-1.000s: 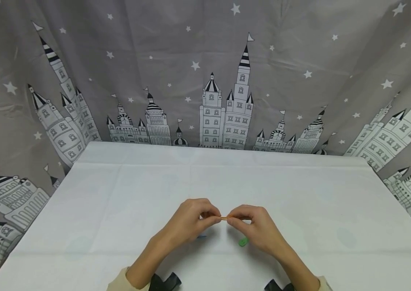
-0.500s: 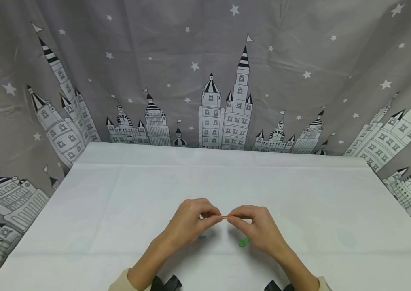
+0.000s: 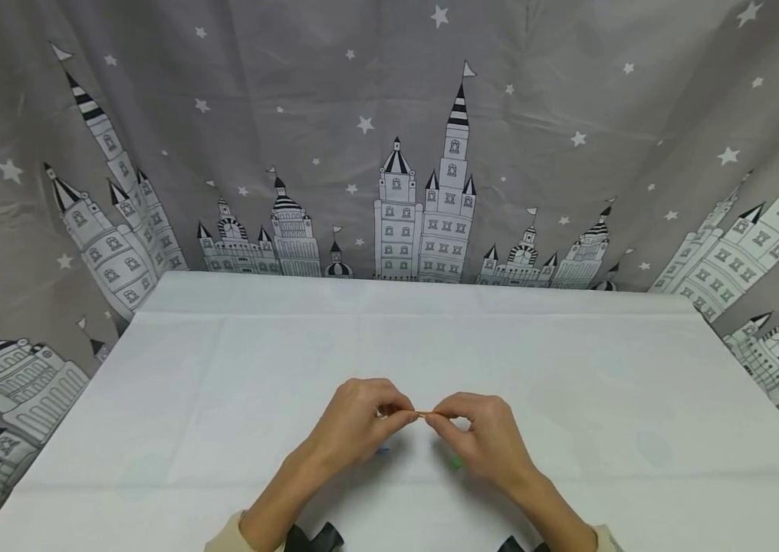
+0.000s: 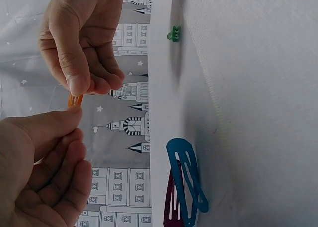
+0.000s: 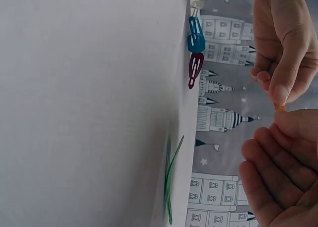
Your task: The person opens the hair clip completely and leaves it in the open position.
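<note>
Between the fingertips of both hands is a narrow orange hair clip (image 4: pixel 75 101), mostly covered by fingers. My left hand (image 3: pixel 360 420) pinches one end with thumb and forefinger. My right hand (image 3: pixel 486 433) pinches the other end the same way, fingertips close to the left ones. The hands are raised over the white table. Under the left hand lie a blue snap hair clip (image 4: pixel 186 180) and a dark red one (image 4: pixel 172 199), partly overlapping. A green clip (image 5: pixel 171 182) lies below the right hand, seen edge-on in the right wrist view and partly hidden in the head view.
The white-covered table (image 3: pixel 279 345) spreads around the hands. A grey curtain (image 3: pixel 334 92) printed with castles and stars hangs behind it. Near the blue clip, a pale small item (image 5: pixel 197 4) shows in the right wrist view.
Both hands stay on the orange clip and have moved only slightly. The right hand has shifted a little left and covers more of the green clip in the head view.
</note>
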Demonstrator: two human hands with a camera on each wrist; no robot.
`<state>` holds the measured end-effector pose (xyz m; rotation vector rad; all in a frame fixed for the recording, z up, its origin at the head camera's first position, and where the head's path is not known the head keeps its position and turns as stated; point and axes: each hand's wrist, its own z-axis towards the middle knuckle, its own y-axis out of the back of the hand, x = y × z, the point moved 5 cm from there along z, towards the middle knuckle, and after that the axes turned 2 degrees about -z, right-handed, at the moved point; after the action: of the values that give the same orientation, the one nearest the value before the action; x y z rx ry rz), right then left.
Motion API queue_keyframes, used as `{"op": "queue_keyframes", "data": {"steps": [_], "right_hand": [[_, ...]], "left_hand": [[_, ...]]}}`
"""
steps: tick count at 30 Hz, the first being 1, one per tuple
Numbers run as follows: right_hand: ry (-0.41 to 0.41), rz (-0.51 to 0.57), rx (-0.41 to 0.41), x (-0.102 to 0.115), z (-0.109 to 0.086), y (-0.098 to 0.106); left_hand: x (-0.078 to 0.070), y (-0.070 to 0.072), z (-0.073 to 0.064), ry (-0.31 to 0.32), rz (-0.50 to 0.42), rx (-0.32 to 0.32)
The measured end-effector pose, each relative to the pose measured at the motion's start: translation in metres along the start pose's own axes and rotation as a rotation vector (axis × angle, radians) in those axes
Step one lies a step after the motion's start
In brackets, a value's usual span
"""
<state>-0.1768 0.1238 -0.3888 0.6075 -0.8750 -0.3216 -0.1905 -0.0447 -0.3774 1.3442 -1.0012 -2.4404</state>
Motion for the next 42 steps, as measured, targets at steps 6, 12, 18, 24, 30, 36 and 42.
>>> {"op": "queue_keyframes", "data": {"steps": [6,12,18,24,30,36,42], "right_hand": [[0.004,-0.019,-0.011,0.0018,-0.0001,-0.0013],[0.019,-0.044,-0.042,0.0023,0.0,-0.002],[0.032,-0.051,-0.053,0.0022,0.0005,-0.0015],[-0.003,-0.046,-0.06,0.0001,0.0003,-0.0002],[-0.018,-0.025,-0.042,-0.0014,0.0001,0.0],[-0.029,0.001,0.008,-0.0042,0.0001,-0.0008],[-0.02,0.012,0.024,-0.0061,0.0002,-0.0013]], "left_hand": [[-0.0001,-0.0004,0.001,-0.006,0.022,0.015],[-0.0003,-0.0025,0.0018,-0.028,0.026,0.0],[0.0001,-0.0039,0.0024,-0.012,0.024,0.006],[0.0007,-0.0032,0.0026,0.024,0.004,0.009],[0.0016,-0.0048,0.0025,0.045,0.025,0.006],[0.0023,-0.0052,0.0027,0.037,0.028,0.006],[0.0031,-0.0056,0.0027,0.039,0.02,0.007]]}}
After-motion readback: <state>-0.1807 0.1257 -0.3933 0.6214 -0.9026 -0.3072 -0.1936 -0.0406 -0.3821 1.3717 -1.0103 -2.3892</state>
